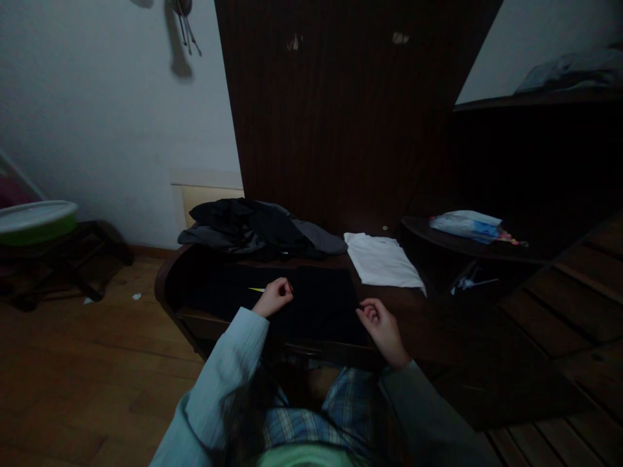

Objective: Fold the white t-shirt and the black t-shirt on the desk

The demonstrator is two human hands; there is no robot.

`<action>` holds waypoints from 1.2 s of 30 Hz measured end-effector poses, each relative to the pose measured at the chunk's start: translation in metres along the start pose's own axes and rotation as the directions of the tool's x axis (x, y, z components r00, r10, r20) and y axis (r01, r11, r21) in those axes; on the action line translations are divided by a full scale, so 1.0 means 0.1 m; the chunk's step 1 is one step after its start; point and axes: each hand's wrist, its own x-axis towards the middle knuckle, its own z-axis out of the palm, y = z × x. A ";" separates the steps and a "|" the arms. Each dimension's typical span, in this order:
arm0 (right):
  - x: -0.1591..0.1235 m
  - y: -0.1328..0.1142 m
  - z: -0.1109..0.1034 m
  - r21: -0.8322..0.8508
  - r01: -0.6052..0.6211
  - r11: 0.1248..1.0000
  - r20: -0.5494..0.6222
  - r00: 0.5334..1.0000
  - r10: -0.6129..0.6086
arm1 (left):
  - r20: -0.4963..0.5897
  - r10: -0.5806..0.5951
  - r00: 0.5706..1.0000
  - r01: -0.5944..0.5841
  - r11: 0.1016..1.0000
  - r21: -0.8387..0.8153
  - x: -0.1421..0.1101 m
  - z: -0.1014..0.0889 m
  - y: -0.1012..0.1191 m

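Observation:
A dark garment [324, 301], black or navy, lies spread on the brown wooden bench top, its right part forming a straight-edged folded layer. Fingers closed in a pinch, my left hand [275, 298] grips the cloth near the middle. A thin yellow and white mark [256, 289] shows on the fabric just left of that hand. At the right edge of the garment, my right hand [382, 325] has its thumb and curled fingers pinched on the cloth. The dim light hides the exact folds and the kind of garment.
Behind the garment lies a crumpled pile of black and grey clothes [263, 227]. A folded white shirt [384, 261] sits to its right. Farther right, a blue and white packet [467, 226] rests on a shelf. A green basin [39, 222] stands on a stool at left.

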 end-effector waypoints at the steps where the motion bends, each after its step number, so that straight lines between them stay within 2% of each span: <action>1: -0.04 -0.03 -0.03 -0.021 0.029 0.999 0.037 0.999 -0.028 | -0.001 -0.001 1.000 0.001 1.000 -0.005 0.00 0.00 0.00; 6: -0.17 -0.12 -0.16 -0.115 0.176 0.978 0.269 0.953 -0.140 | 0.002 -0.019 1.000 0.019 0.998 -0.052 0.00 0.02 -0.02; 14: -0.15 -0.12 -0.14 -0.190 0.218 0.957 0.339 0.929 -0.145 | -0.019 -0.107 0.994 0.103 0.983 -0.149 0.00 0.02 -0.04; 18: -0.15 -0.11 -0.14 -0.180 0.212 0.960 0.366 0.921 -0.135 | -0.036 -0.152 0.988 0.143 0.971 -0.190 -0.01 0.02 0.02; 25: -0.16 -0.11 -0.18 -0.148 0.185 0.972 0.396 0.911 -0.113 | 0.013 -0.081 0.997 0.082 0.990 -0.114 -0.02 0.00 0.13; 31: -0.13 -0.15 -0.21 -0.128 0.173 0.977 0.453 0.886 -0.098 | 0.001 -0.155 0.988 0.155 0.988 0.022 0.05 0.10 0.13; 36: -0.06 -0.21 -0.29 -0.107 0.157 0.982 0.519 0.851 -0.079 | -0.055 -0.211 0.976 0.216 0.971 0.102 0.10 0.18 0.09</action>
